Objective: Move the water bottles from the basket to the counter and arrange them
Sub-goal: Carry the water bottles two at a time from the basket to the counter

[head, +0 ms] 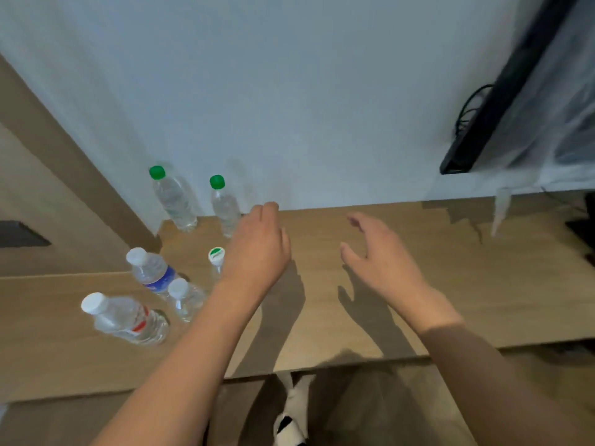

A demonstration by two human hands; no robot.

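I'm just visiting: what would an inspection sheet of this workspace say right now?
Surface: wooden counter, against a pale wall.
Job's things: six bottles upright at the left: two green-capped by the wall, a green-and-white-capped one partly behind the left hand, three white-capped nearer. Basket: not seen.
Clutter: nothing seen.
Hands: left hand and right hand open above the counter, holding nothing.
Cables: black cable behind the screen.
Surroundings: black screen on the wall, plastic film over it.

Both forearms outstretched, left hand [257, 244] and right hand [380, 252] empty, fingers loosely spread.
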